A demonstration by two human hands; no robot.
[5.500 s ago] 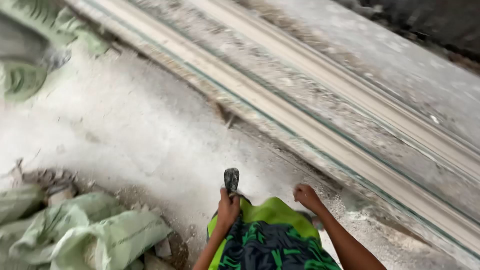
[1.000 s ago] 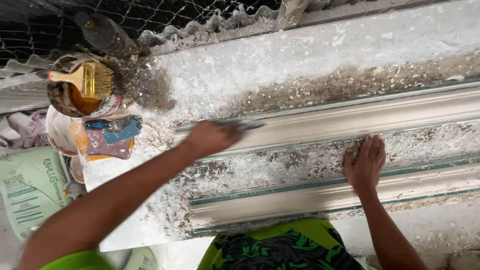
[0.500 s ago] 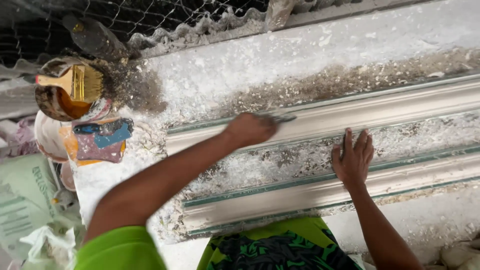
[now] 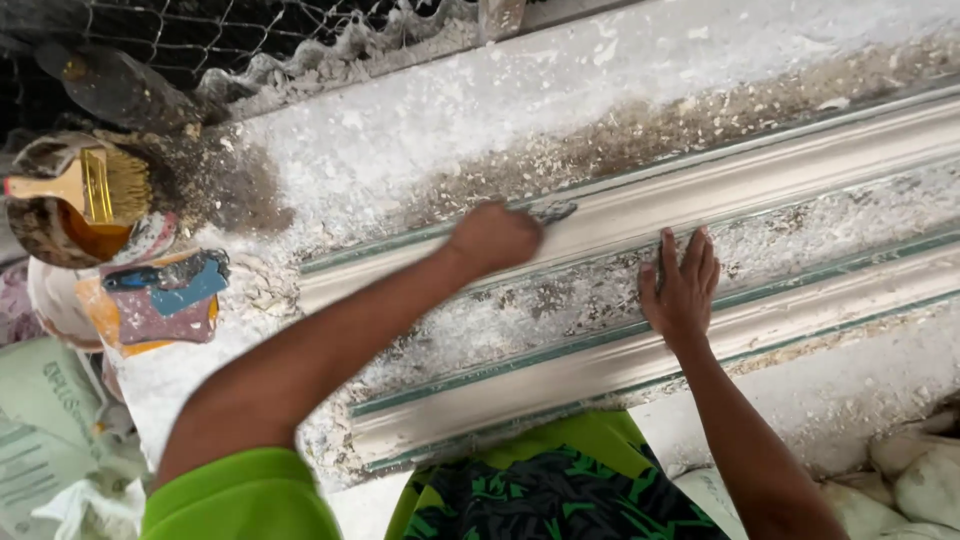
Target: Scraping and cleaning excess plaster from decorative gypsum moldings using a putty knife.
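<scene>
Left hand (image 4: pixel 492 238) has its grip pinched around a small flat scraper blade (image 4: pixel 553 211), tip resting on the upper edge of the far plaster moulding (image 4: pixel 760 180). Right hand (image 4: pixel 682 285) lies flat, fingers spread, holding nothing, on the crumb-strewn strip between that moulding and the near moulding (image 4: pixel 600 375). Risk as I read it: blade angle too steep could gouge the profile; loose plaster chips (image 4: pixel 560 300) under the bracing palm could let it slip. Brush in pot (image 4: pixel 85 190) sits well apart at left.

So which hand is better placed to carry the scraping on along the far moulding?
Probably the left hand: it holds the scraper with its blade on the far moulding. The right hand lies flat, empty, between the mouldings.
</scene>
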